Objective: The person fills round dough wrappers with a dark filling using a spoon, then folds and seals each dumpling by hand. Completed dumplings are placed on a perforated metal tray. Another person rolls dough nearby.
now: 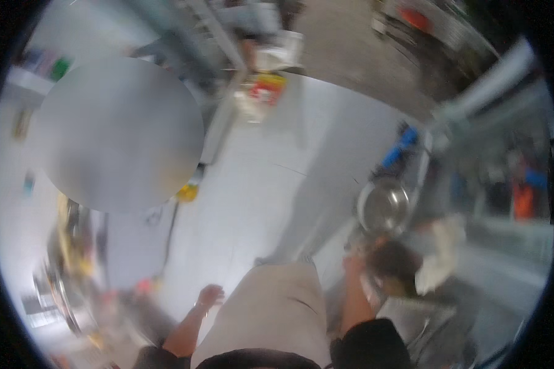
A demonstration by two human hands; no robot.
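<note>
My left hand (pixel 210 296) hangs low in front of me, left of my pale apron (pixel 268 307). Nothing shows in it, and its fingers look loosely apart; a thin band circles the wrist. Reaching forward on the right, my right hand (pixel 354 265) is beside a dark brown round shape (pixel 395 264) at the counter's edge. Motion blur smears its fingers, so I cannot make out whether it holds anything. Just beyond it stands a shiny round metal pot (pixel 386 206). A whitish cloth (pixel 440 258) lies to the right of the dark shape.
A blue item (pixel 400 147) lies past the pot. Pale floor (pixel 246 197) stretches ahead, with a red and yellow packet (pixel 268 89) at its far side. Metal counters run along the right. A round grey blurred patch (pixel 120 135) hides much of the left.
</note>
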